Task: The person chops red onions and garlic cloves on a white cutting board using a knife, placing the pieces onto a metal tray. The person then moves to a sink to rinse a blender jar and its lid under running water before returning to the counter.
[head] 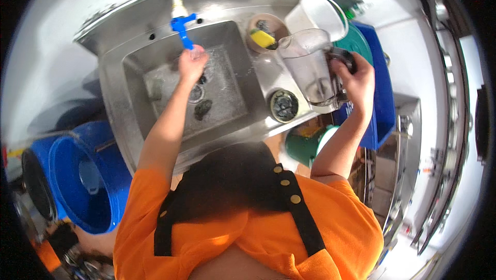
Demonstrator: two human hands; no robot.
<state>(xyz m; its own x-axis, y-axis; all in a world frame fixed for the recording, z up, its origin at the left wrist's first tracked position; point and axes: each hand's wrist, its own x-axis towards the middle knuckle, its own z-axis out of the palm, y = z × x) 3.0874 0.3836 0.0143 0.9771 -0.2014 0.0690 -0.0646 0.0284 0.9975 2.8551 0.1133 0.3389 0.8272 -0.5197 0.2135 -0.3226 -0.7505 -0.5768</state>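
Observation:
My right hand (356, 80) grips the dark handle of a clear plastic blender jar (310, 70), held tilted over the drainboard right of the basin. My left hand (193, 64) is under the blue spout of the faucet (181, 28), with a small clear thing at its fingertips that is too blurred to name. Below it, the steel sink basin (232, 97) holds a little water, a round drain and a dark scrap. Beside the basin, a bowl (254, 22) contains a yellow sponge (262, 38) and a metal scourer. Nearer me sits a round container with dark, shiny contents (284, 105).
A white plastic tub (316, 16) stands at the drainboard's back right, beside a teal round lid or basin (354, 43) and a blue crate (381, 113). A green bucket (304, 144) is below the counter. Blue barrels (83, 179) stand at the left.

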